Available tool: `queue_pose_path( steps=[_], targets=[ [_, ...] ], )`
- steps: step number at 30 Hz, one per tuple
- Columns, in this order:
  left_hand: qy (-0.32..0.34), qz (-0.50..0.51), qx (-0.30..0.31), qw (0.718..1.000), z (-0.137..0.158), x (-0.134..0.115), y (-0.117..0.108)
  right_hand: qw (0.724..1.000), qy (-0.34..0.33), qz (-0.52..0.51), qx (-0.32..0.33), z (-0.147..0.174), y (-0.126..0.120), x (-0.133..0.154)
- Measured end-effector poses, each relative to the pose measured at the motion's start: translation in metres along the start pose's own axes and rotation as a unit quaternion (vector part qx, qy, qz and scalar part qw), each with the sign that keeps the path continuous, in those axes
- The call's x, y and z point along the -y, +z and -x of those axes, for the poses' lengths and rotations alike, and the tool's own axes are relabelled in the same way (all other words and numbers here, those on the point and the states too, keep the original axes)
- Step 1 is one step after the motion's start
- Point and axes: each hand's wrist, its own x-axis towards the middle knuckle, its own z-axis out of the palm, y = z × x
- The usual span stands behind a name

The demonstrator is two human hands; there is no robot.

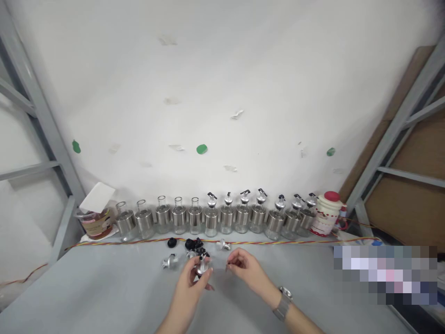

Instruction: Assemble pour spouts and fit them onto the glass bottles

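One metal spout (202, 266) is gripped in the left hand (190, 282) over the table (104, 287); it'd probably be light, hard and kinda slick, so best held round its wide body. Nearby, the right hand (247, 267) is curled, though whether anything's pinched can't be told. Behind, glass bottles (179, 218) are lined up.

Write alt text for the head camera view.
The left hand holds a silver pourer over a grey table; the right hand hovers nearby, possibly pinching something tiny. Behind, twelve bottles stand in a row, the rightmost seven topped with pourers.
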Motion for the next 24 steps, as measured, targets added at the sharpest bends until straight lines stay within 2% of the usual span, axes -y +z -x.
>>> queue_pose_path(
  steps=[3,8,12,17,21,24],
  targets=[
    [-0.005,0.0,-0.036,0.999,-0.003,-0.003,-0.003,1.0,0.005,0.022,0.005,0.005,0.005,0.0],
    [0.002,0.0,-0.096,0.995,-0.014,-0.014,-0.017,0.995,-0.04,0.087,0.017,-0.01,0.011,0.017],
    [0.008,0.009,-0.097,0.995,-0.018,-0.022,-0.023,0.99,-0.059,0.125,0.003,-0.041,0.017,0.03],
    [0.018,0.021,-0.099,0.995,-0.02,-0.03,-0.027,0.987,-0.065,0.15,0.003,-0.071,0.026,0.029],
    [0.03,0.017,-0.134,0.99,-0.021,-0.033,-0.031,0.986,-0.083,0.147,0.006,-0.07,0.025,0.033],
    [0.038,0.013,-0.149,0.988,-0.019,-0.034,-0.031,0.982,-0.124,0.138,0.02,-0.06,0.019,0.044]
  ],
)
